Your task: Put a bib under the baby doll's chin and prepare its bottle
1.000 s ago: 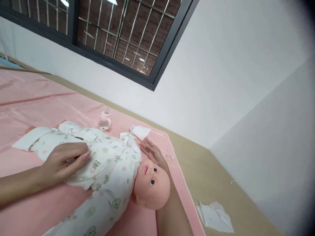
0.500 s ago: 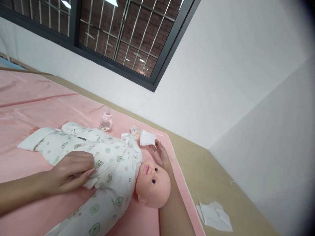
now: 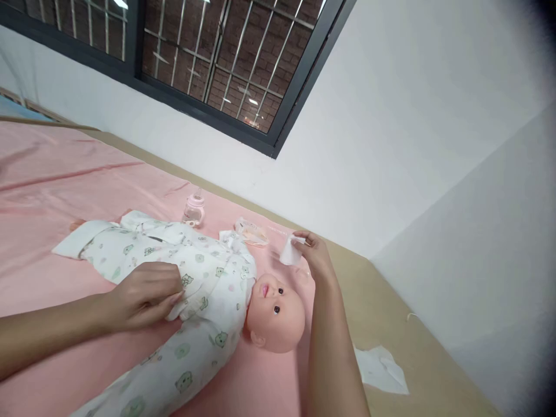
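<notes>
A baby doll (image 3: 276, 313) lies on its back in white clothes (image 3: 221, 289) with a green bear print. My left hand (image 3: 150, 295) rests against the front of the clothes, its fingers curled and closed; what they hold, if anything, is hidden. Beyond the doll's head, my right hand (image 3: 315, 255) pinches a small white gauze pad (image 3: 290, 250) between thumb and fingers, raised a little above the bed. Just left of the pad lies a clear plastic packet (image 3: 252, 231) with something pale orange in it. A pink-topped baby bottle (image 3: 194, 209) stands past the doll's far side.
A pink sheet (image 3: 78, 174) covers most of the tan surface (image 3: 386, 313). At the right lies a folded white tissue (image 3: 382, 369). The white wall (image 3: 391, 145) and a barred window (image 3: 226, 63) rise behind the far edge.
My right hand has lifted the white pad off from beside the packet and moved it right. The left hand keeps its place on the doll's clothes while the view shifts slightly.
</notes>
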Demonstrator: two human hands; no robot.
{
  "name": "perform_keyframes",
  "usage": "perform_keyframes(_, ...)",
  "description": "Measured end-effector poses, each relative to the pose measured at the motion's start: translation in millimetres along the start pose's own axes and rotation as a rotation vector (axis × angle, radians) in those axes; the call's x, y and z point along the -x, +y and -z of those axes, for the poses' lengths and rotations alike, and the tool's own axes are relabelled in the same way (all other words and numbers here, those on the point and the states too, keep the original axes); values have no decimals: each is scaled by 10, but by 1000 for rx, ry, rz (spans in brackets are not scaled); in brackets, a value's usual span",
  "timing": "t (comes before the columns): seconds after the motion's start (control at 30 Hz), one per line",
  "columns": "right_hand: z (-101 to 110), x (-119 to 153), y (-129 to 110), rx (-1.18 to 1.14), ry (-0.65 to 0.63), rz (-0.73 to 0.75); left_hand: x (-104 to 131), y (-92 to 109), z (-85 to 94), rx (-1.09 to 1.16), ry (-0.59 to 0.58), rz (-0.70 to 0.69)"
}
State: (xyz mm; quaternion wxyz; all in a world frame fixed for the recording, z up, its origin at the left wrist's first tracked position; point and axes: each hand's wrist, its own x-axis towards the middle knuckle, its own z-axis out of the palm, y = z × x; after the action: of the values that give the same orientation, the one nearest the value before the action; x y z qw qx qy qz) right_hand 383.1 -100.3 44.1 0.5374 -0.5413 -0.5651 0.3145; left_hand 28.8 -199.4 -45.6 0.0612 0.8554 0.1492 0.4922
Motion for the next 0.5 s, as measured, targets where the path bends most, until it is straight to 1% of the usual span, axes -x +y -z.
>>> perform_keyframes(0.1,-60,124,-271,57,-42,71,-16,21,13,19,19,-38)
perform_keyframes(0.2,-195,318,-563,85,-128,167,-37,72,14,10,42,-20)
perform_keyframes(0.27,-307,487,-754,90,-226,238,-49,112,19,-8,78,-10)
perform_keyframes(0.33,-415,673,-926,55,-356,305,-61,142,45,-28,121,-11)
perform_keyframes(0.43,-541,939,-1123,6,-555,365,-86,151,145,-22,211,24)
perform_keyframes(0.5,-606,1082,-1209,33,-649,395,-108,133,230,19,254,62)
